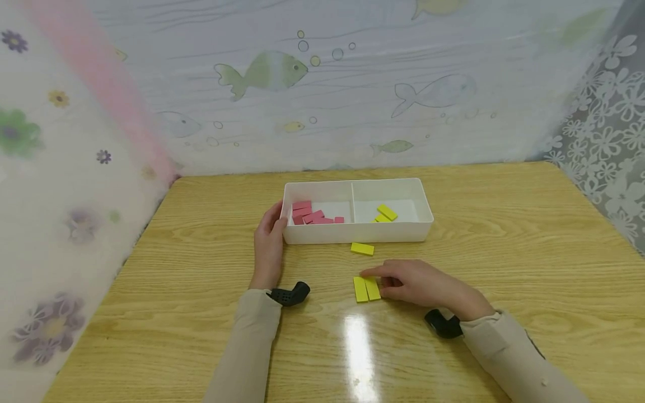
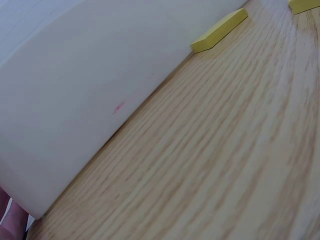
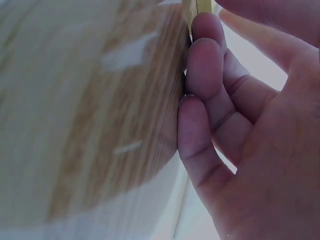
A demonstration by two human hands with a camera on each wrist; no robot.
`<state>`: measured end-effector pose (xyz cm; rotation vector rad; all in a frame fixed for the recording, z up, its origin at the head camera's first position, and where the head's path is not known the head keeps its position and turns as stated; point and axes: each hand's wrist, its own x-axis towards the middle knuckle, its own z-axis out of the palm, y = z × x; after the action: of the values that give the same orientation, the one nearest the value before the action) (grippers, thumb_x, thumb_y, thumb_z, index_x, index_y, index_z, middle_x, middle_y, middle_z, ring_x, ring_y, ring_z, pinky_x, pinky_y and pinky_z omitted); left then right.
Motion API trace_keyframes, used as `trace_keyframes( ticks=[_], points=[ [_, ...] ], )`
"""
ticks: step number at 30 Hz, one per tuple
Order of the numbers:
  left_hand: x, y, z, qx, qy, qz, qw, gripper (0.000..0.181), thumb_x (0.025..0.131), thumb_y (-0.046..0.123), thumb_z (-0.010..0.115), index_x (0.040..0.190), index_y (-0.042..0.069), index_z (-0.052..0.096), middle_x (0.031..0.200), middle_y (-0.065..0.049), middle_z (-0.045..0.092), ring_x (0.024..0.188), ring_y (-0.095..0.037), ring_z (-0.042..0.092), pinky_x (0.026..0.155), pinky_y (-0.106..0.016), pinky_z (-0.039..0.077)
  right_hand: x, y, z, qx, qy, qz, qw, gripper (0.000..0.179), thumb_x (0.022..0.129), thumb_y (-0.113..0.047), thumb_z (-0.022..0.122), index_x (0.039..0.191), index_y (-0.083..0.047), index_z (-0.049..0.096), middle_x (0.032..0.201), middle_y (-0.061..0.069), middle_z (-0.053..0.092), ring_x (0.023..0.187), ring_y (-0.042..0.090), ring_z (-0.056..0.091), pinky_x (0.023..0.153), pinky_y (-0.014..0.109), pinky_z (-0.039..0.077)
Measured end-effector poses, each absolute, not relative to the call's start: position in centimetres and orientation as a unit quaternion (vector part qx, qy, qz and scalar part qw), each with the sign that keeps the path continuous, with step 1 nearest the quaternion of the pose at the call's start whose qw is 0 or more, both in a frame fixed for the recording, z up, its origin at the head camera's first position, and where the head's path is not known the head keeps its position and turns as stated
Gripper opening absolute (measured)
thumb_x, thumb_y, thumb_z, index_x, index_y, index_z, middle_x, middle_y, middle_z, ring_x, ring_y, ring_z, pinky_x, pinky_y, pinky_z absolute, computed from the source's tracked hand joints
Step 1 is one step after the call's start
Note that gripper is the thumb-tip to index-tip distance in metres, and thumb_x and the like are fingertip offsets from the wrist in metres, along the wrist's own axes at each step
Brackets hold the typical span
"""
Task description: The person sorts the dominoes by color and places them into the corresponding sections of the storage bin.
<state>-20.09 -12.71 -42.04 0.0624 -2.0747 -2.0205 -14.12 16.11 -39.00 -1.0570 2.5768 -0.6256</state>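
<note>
Left hand (image 1: pixel 269 243): fingers against the white box's (image 1: pixel 358 234) left end; tips hidden, cannot tell whether they grip.
Right hand (image 1: pixel 420 282): forefinger extended at the far ends of two paired yellow blocks (image 1: pixel 360 290) on the table (image 1: pixel 201 291), others bent; cannot tell if pinching.
Single yellow block (image 1: pixel 363 249): just beyond that forefinger.
Box contents: pink blocks (image 1: pixel 313 216) nearest the left fingers, more yellow blocks (image 1: pixel 387 212) farther right.

Yellow blocks (image 1: pixel 360 290) and pink blocks (image 1: pixel 302 205) catch my eye against the white box (image 1: pixel 359 234), brown wood-grained table (image 1: pixel 201 268), beige sleeves (image 1: pixel 252 341) and black wrist cameras (image 1: pixel 293 295), with green and pale-blue fish (image 1: pixel 274 71) across the back wall (image 1: pixel 347 101) and white flowers (image 1: pixel 618 53) on a grey panel (image 1: pixel 584 95).
</note>
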Motion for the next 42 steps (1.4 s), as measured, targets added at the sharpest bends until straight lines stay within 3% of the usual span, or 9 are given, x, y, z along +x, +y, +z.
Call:
trace_keyframes(
  ticks=[14,24,34,42],
  points=[
    [-19.0,-12.4,-40.3,0.017,-0.712,-0.693,0.111,0.039,0.093,0.017,0.044,0.131,0.011,0.044,0.133,-0.004,0.043,0.121,-0.013,0.038,0.099,-0.030,0.031,-13.9,16.0,-39.0,-0.409,0.878,-0.199,0.151,0.043,0.087,-0.015,0.055,0.128,-0.029,0.050,0.080,-0.013,0.043,0.067,0.005,0.041,0.060,0.021,0.037],
    [-18.7,-12.1,-39.8,0.019,-0.715,-0.690,0.110,0.040,0.093,0.016,0.043,0.132,0.009,0.043,0.135,-0.005,0.041,0.123,-0.015,0.036,0.100,-0.031,0.030,-14.0,16.1,-39.3,-0.444,0.868,-0.184,0.127,0.046,0.087,-0.011,0.053,0.130,-0.026,0.048,0.077,-0.014,0.041,0.065,0.003,0.039,0.060,0.019,0.036],
    [-18.7,-12.3,-40.0,0.026,-0.713,-0.692,0.110,0.040,0.093,0.017,0.043,0.132,0.009,0.043,0.134,-0.005,0.042,0.122,-0.014,0.037,0.099,-0.031,0.031,-14.0,16.0,-39.2,-0.378,0.883,-0.211,0.180,0.043,0.089,-0.023,0.054,0.130,-0.032,0.047,0.078,-0.015,0.048,0.071,0.004,0.045,0.065,0.022,0.038],
    [-18.8,-12.2,-39.9,0.022,-0.712,-0.694,0.109,0.039,0.093,0.017,0.043,0.132,0.010,0.044,0.134,-0.004,0.042,0.122,-0.016,0.037,0.099,-0.031,0.031,-14.1,15.9,-39.2,-0.359,0.887,-0.230,0.177,0.038,0.087,-0.024,0.058,0.124,-0.030,0.052,0.078,-0.015,0.050,0.069,0.003,0.046,0.063,0.023,0.040]
  ],
)
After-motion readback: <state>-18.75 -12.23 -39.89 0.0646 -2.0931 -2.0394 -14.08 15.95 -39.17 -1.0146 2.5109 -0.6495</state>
